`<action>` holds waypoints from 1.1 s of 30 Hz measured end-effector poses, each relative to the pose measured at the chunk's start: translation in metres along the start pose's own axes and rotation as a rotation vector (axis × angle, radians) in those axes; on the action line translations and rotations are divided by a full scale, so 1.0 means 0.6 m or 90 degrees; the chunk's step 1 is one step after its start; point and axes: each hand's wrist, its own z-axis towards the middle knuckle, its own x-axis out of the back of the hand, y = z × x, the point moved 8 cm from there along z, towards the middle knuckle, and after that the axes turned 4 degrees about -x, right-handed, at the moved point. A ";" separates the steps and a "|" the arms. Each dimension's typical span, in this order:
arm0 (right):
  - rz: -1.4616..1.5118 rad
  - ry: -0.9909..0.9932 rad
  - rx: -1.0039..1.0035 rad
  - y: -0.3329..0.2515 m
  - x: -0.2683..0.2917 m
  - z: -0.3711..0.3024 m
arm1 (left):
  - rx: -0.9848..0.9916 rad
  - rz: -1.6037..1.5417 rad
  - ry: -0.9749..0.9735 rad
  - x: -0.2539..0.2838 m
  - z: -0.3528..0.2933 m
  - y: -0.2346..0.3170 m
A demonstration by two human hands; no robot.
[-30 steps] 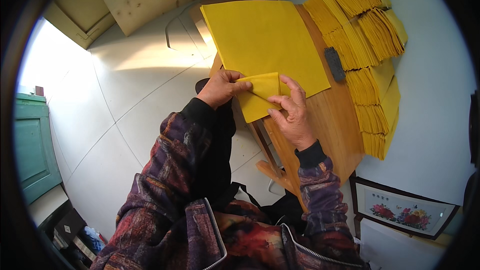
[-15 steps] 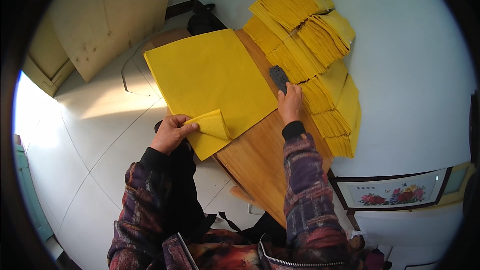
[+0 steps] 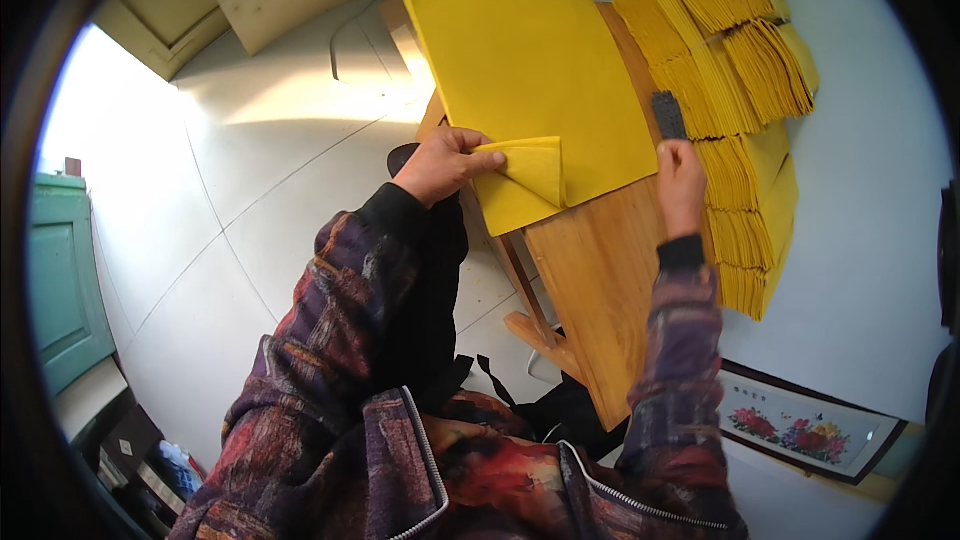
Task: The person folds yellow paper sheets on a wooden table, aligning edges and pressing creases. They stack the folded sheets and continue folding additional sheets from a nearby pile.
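Note:
With thumb and fingers, my left hand point(image 3: 440, 162) pinches a turned-up near corner of a large yellow felt-like sheet point(image 3: 530, 60). The corner is folded over onto the sheet's top face. Layered edges show along the left side, so more than one sheet seems to lie there. My right hand point(image 3: 682, 185) is closed around the lower end of a dark grey bar with a rough, bumpy surface point(image 3: 667, 113). The bar points away from me, just beside the sheet's right edge. What part of it lies inside my fist is hidden.
A narrow wooden bench point(image 3: 600, 280) supports the sheet. Tall piles of folded yellow pieces point(image 3: 700, 50) stand on its right, by the pale wall. A framed flower picture point(image 3: 800, 425) sits at lower right, a green cabinet point(image 3: 68, 275) at far left. Tiled floor point(image 3: 220, 240) extends left.
The whole view has shifted, so everything appears farther right, mostly higher. My right wrist has turned a little with the grey bar. My left hand keeps its pinch on the folded corner.

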 end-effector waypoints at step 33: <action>0.280 -0.404 -0.019 -0.175 -0.115 -0.133 | 0.028 -0.094 -0.129 -0.010 -0.009 0.014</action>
